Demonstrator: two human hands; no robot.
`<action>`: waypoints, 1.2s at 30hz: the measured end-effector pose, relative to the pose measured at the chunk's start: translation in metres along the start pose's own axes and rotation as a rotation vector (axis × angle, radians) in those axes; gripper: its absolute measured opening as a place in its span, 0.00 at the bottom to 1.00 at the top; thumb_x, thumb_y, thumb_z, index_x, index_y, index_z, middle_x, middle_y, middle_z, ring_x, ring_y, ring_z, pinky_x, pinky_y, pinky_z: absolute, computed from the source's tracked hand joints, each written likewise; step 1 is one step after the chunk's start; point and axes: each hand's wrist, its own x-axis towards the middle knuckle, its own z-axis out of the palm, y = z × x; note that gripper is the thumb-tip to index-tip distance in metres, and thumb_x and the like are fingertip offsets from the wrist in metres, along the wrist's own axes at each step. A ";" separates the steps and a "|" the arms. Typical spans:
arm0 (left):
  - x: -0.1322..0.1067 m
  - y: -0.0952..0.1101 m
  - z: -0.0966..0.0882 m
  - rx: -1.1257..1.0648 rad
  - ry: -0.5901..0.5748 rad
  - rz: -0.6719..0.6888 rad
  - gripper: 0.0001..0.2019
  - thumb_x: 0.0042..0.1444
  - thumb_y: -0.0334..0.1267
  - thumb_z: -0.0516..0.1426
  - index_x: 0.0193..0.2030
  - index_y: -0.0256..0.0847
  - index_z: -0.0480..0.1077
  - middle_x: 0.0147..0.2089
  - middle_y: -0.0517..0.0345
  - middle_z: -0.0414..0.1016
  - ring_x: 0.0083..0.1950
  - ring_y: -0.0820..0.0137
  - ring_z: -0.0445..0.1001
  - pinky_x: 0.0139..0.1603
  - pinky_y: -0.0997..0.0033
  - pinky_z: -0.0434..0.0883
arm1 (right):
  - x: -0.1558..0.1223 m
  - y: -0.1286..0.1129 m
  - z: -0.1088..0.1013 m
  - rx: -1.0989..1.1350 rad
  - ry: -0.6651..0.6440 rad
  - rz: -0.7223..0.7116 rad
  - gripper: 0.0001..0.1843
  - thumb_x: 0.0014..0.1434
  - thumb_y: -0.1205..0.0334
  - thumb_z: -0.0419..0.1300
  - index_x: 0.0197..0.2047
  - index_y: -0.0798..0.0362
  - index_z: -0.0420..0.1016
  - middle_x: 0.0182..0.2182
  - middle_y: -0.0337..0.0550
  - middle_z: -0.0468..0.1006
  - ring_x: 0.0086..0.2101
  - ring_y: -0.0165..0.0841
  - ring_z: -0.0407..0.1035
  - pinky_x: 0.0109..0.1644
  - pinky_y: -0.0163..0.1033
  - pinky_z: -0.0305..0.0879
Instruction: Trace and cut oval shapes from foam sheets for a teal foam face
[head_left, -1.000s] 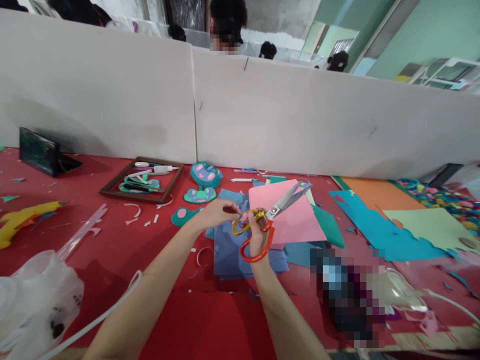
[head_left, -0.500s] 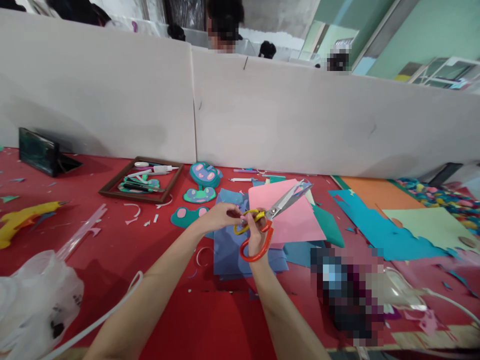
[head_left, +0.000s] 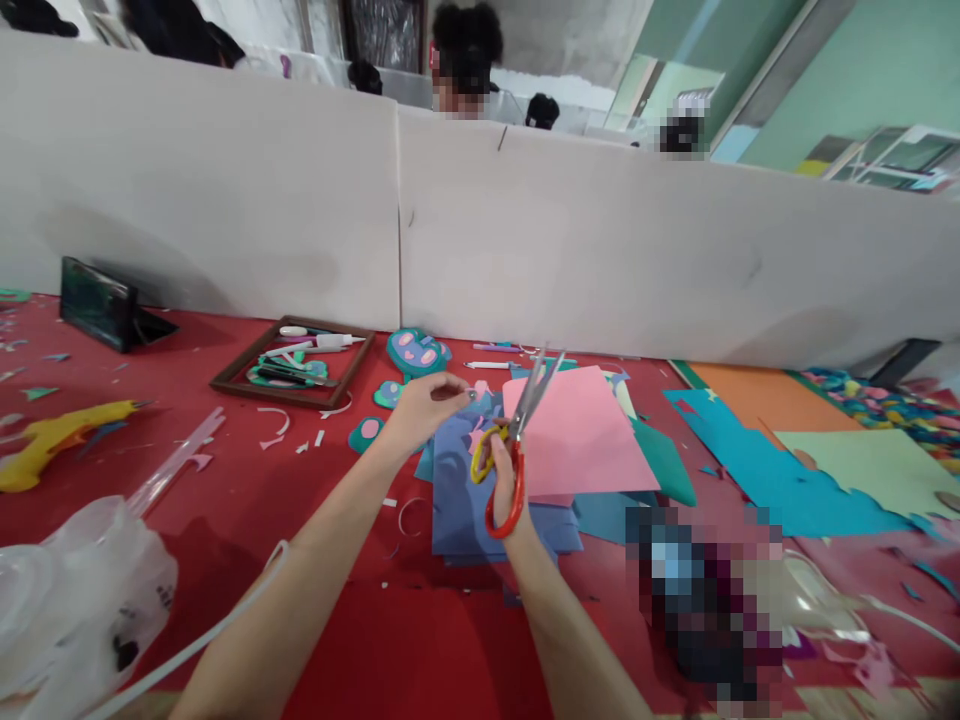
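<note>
My right hand [head_left: 508,485] grips a pair of scissors [head_left: 517,435] with one red and one yellow handle loop. Their blades point up and away over a pink sheet [head_left: 581,430], slightly parted. To the left, my left hand [head_left: 429,408] is closed in a pinch, with a small pink piece [head_left: 480,389] at its fingertips. Under both hands lie blue-violet sheets [head_left: 461,500]. Beyond my left hand sits a teal cut-out shape with pink and violet patches [head_left: 415,352]; my hand partly covers other teal shapes.
A brown frame [head_left: 225,386] with pens and a glue tube lies left. A yellow glue gun [head_left: 67,440], a plastic bag [head_left: 97,600] and a propped phone [head_left: 97,303] are further left. Coloured sheets [head_left: 765,460] lie right. A white partition [head_left: 570,230] stands behind.
My left hand has moved up and left, away from the scissors. The scissors have swung more upright in my right hand, and the view has shifted slightly.
</note>
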 end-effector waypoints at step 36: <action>-0.002 0.003 -0.003 -0.150 0.179 0.075 0.09 0.43 0.36 0.62 0.33 0.40 0.71 0.35 0.58 0.77 0.38 0.70 0.76 0.44 0.67 0.74 | -0.015 0.004 0.004 -0.095 -0.295 0.182 0.21 0.55 0.39 0.61 0.33 0.49 0.64 0.15 0.27 0.59 0.13 0.22 0.52 0.13 0.29 0.49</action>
